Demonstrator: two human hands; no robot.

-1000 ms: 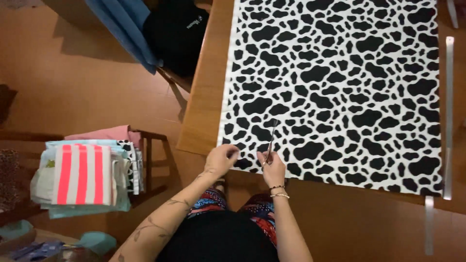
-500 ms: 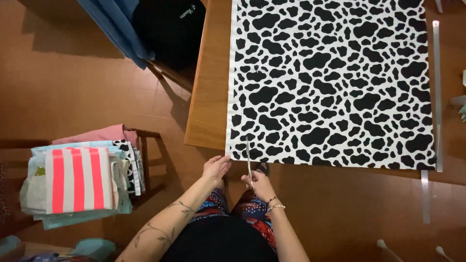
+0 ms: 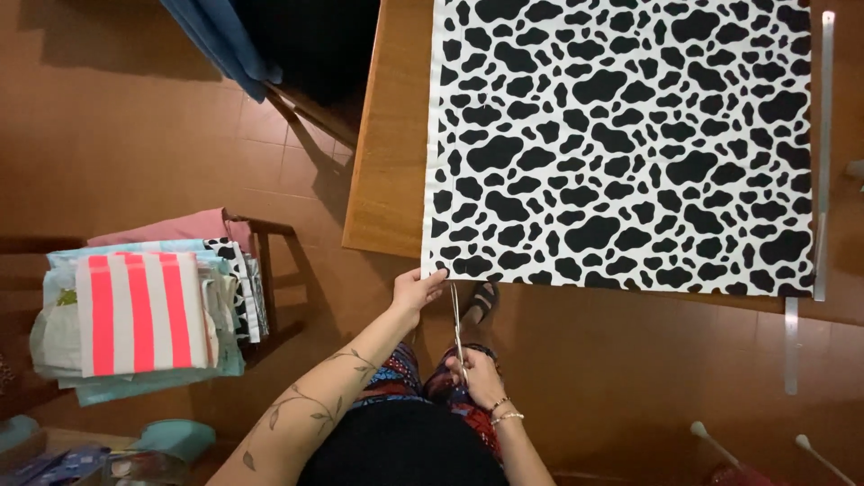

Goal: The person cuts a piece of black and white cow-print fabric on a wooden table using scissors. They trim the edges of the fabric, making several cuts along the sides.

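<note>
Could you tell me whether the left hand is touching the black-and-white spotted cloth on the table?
Touching. The head view shows the left hand with its fingertips pinching the near left corner of the spotted cloth, no gap showing between them.

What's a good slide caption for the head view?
Left hand pinches cow-print fabric corner; right hand holds scissors below it.

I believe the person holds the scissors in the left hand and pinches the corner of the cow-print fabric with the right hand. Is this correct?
The hands are swapped. In the head view, the right hand holds the scissors, and the left hand pinches the near corner of the cow-print fabric at the table's edge.
</note>
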